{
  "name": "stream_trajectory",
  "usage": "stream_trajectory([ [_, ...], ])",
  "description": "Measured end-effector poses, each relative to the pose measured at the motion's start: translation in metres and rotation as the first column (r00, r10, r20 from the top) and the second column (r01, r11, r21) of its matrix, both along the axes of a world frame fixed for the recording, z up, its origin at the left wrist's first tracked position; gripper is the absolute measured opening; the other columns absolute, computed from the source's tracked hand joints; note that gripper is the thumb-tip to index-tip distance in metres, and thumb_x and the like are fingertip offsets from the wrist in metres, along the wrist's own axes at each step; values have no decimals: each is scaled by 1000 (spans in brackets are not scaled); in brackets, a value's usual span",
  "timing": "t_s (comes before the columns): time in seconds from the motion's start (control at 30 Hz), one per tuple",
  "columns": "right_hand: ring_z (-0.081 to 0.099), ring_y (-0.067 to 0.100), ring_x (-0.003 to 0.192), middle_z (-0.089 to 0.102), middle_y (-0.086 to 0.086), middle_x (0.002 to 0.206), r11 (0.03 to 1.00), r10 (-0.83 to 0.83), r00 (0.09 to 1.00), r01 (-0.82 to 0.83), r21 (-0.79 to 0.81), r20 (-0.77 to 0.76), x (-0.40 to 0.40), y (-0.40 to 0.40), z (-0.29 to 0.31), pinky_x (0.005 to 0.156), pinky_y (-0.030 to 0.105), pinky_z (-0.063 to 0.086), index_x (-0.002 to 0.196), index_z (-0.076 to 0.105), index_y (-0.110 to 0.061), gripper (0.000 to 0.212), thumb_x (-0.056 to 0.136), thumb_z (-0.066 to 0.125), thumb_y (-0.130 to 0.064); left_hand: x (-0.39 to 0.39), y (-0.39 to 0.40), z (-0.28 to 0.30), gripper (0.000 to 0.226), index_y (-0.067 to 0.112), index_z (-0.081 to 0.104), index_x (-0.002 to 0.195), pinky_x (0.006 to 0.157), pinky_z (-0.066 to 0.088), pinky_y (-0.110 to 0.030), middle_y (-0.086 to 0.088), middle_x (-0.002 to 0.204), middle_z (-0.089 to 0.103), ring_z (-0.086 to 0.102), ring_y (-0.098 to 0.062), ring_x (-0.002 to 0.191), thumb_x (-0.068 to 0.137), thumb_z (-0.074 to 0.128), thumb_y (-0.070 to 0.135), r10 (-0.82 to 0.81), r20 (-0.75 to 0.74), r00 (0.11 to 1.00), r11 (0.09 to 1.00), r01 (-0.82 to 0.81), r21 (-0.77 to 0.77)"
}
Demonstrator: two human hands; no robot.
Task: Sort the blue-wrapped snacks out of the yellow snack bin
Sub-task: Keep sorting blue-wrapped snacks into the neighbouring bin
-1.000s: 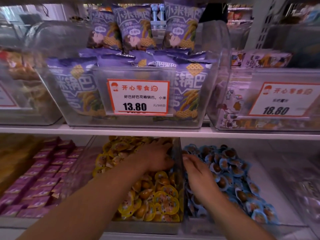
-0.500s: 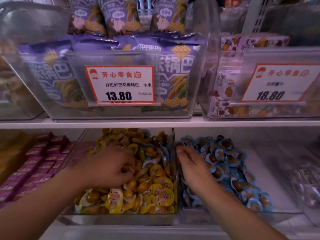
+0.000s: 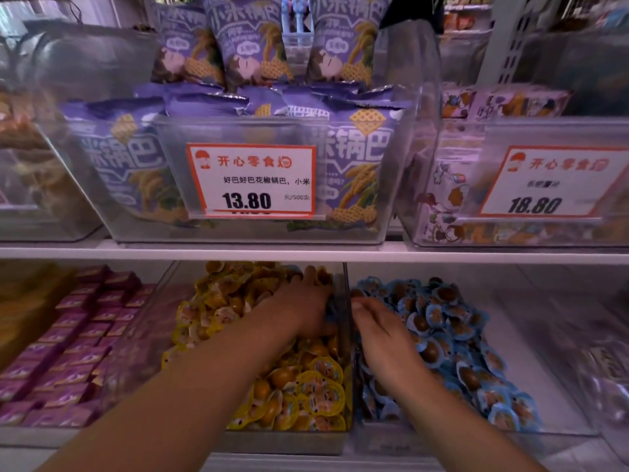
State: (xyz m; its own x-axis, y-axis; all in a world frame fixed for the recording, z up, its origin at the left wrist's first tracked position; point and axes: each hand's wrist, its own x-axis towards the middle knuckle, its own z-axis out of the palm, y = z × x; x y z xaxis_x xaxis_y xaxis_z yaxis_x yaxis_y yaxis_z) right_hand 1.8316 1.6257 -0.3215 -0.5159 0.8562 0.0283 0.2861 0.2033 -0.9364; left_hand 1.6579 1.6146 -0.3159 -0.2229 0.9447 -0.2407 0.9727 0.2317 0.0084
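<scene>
Head cam view, and the divider wall (image 3: 346,335) between the two lower bins is the thing to watch. Half a second back the left hand (image 3: 303,310) was well left of that wall, digging in the middle of the yellow snack bin (image 3: 282,441). Now it's slid right up against the wall, toward the back of the pile. A bit of blue wrapper (image 3: 329,310) shows right at its fingertips, touching the wall on the yellow side. Its fingers are curled down into the snacks, but I can't tell if they've actually pinched that blue one yet.

Right hand (image 3: 381,330) has barely moved: it rests just on the other side of the wall, on the blue-wrapped snacks (image 3: 452,338), fingers loosely bent and close together, holding nothing I can see.

My read: the left hand found a stray and is going for it, and the right is waiting by the wall to take it.
</scene>
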Motion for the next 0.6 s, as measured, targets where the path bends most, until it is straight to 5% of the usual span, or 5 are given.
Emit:
stream_trajectory([
  [0.1, 58, 10, 105, 64, -5, 112, 1000, 8, 1000, -8, 11, 14, 0, 0, 0, 96, 35, 46, 116, 63, -26, 28, 101, 42, -39, 6, -11, -2, 75, 42, 28, 149, 107, 39, -46, -17, 157, 17, 40, -41, 131, 84, 59, 60, -53, -84, 995, 998, 55, 16],
  [0.33, 58, 10, 106, 64, -4, 114, 1000, 21, 1000, -21, 14, -7, 1, -1, 0, 97, 33, 45, 118, 63, -25, 29, 102, 42, -38, 7, -7, 8, 77, 41, 34, 145, 104, 45, -40, -11, 147, 40, 52, -33, 125, 77, 71, 51, -92, 40, 995, 992, 95, -86],
  [0.43, 57, 7, 105, 63, -7, 113, 1000, 22, 1000, -22, 0, -5, 2, -1, 0, 93, 29, 45, 117, 62, -28, 27, 102, 42, -39, 2, -4, 0, 65, 35, 45, 137, 104, 41, -40, -7, 134, 54, 47, -29, 127, 79, 70, 46, -124, 43, 991, 992, 123, 23],
  [0.6, 56, 2, 101, 63, -9, 109, 1000, 20, 1000, -20, 7, 0, 1, -3, 3, 84, 21, 42, 112, 63, -29, 25, 102, 42, -39, 0, -4, -23, 53, 33, 52, 127, 87, 53, -39, -9, 123, 49, 57, -30, 106, 79, 67, 50, -16, 44, 999, 959, 3, 282],
])
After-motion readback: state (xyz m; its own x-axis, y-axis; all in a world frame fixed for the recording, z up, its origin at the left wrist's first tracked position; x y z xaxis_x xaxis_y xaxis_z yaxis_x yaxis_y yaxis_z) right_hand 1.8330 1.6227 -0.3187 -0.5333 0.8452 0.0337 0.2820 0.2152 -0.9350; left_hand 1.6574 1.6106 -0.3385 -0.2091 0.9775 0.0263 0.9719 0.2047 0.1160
